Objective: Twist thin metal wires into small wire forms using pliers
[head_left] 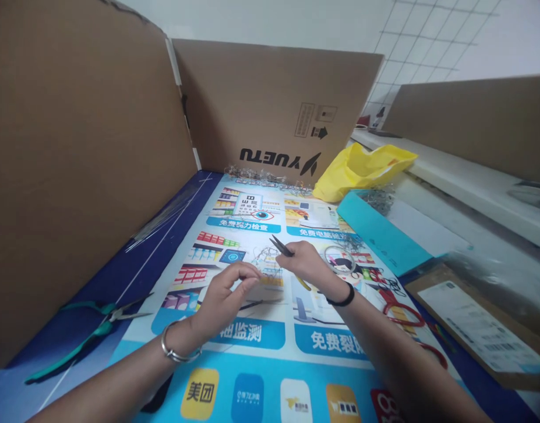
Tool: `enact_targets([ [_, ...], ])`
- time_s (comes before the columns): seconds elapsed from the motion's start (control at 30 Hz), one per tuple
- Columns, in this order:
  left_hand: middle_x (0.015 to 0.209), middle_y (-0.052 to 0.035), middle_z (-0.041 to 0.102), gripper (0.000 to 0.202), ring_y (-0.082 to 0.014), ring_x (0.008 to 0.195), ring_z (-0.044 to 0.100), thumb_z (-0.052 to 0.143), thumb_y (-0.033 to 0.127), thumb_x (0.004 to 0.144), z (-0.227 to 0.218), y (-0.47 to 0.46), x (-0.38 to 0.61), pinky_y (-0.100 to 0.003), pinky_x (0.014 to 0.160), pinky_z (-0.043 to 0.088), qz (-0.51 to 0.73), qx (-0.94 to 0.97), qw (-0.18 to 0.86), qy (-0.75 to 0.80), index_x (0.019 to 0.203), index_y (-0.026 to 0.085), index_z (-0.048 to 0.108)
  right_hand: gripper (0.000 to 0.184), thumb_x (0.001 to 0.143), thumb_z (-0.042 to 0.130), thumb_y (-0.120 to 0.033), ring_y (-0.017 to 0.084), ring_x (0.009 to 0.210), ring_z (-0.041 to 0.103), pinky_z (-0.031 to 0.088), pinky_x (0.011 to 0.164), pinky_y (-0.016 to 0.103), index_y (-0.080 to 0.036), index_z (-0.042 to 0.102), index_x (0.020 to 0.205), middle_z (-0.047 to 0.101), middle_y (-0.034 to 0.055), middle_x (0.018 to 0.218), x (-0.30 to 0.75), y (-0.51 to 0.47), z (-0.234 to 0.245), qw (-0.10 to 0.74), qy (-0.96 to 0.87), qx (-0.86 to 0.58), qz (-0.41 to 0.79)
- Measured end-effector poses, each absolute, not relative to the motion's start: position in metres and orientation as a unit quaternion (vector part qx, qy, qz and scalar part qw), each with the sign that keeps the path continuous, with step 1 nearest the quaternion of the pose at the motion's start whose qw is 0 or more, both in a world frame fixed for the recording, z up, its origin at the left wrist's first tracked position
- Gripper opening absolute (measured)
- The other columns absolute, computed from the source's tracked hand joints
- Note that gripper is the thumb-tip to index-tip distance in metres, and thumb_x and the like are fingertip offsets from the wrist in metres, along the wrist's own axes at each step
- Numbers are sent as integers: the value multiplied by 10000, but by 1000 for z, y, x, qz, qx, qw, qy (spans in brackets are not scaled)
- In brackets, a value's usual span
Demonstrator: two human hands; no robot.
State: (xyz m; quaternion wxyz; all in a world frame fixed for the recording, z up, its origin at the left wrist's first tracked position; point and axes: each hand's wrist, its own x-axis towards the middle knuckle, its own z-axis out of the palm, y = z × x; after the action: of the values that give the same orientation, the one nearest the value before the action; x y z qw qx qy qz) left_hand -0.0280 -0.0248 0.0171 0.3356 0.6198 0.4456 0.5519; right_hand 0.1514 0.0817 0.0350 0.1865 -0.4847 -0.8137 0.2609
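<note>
My right hand (304,259) is wrapped round a pair of pliers (282,245) with dark pointed jaws tilted up to the left. Part of a yellow handle shows beneath the hand. Across from it, my left hand (232,294) is closed in a pinch at the edge of a thin bent wire piece (267,257). The wire's fine outline blends with the printed mat (270,346) under it, and its held end is hidden by the fingers. The plier jaws are just above the wire; whether they touch it, I cannot tell.
Teal-handled cutters (106,314) lie open at the left. Cardboard panels (270,100) stand at the left and back. On the right are a yellow bag (362,170), a blue box (379,232), a wire coil (339,258), red-handled scissors (404,315) and a labelled package (485,323).
</note>
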Motion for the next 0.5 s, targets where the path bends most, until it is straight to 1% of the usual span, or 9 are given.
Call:
enact_targets([
  [0.13, 727, -17, 597, 86, -152, 694, 537, 583, 263, 795, 7, -13, -37, -263, 658, 414, 571, 541, 340, 516, 742, 201, 611, 260, 677, 511, -314, 90, 475, 348, 211, 444, 227, -184, 366, 506, 370, -36, 475, 154, 83, 35, 179, -810, -488, 270],
  [0.23, 625, 8, 546, 128, -129, 588, 473, 618, 294, 753, 3, -7, -41, -239, 558, 367, 542, 517, 368, 552, 683, 188, 609, 261, 677, 509, -311, 87, 472, 342, 205, 438, 224, -184, 357, 508, 356, -39, 476, 155, 83, 34, 184, -807, -491, 272],
  [0.33, 621, 6, 546, 169, -130, 600, 475, 600, 313, 751, 4, -6, -40, -236, 553, 361, 497, 524, 390, 572, 656, 174, 607, 262, 683, 499, -315, 87, 477, 345, 209, 441, 221, -184, 351, 511, 355, -41, 482, 154, 83, 33, 198, -806, -487, 272],
  [0.4, 653, 0, 566, 157, -132, 620, 493, 588, 314, 752, 5, -7, -38, -236, 560, 373, 474, 522, 411, 577, 708, 168, 621, 260, 688, 495, -317, 87, 481, 346, 214, 443, 219, -184, 353, 515, 356, -41, 485, 154, 82, 33, 204, -807, -482, 274],
  [0.5, 591, 23, 547, 170, -110, 516, 465, 559, 303, 760, 1, -5, -35, -224, 487, 359, 453, 467, 492, 578, 853, 168, 604, 262, 691, 502, -326, 91, 488, 347, 212, 443, 217, -184, 361, 521, 354, -41, 484, 155, 82, 31, 210, -805, -481, 277],
])
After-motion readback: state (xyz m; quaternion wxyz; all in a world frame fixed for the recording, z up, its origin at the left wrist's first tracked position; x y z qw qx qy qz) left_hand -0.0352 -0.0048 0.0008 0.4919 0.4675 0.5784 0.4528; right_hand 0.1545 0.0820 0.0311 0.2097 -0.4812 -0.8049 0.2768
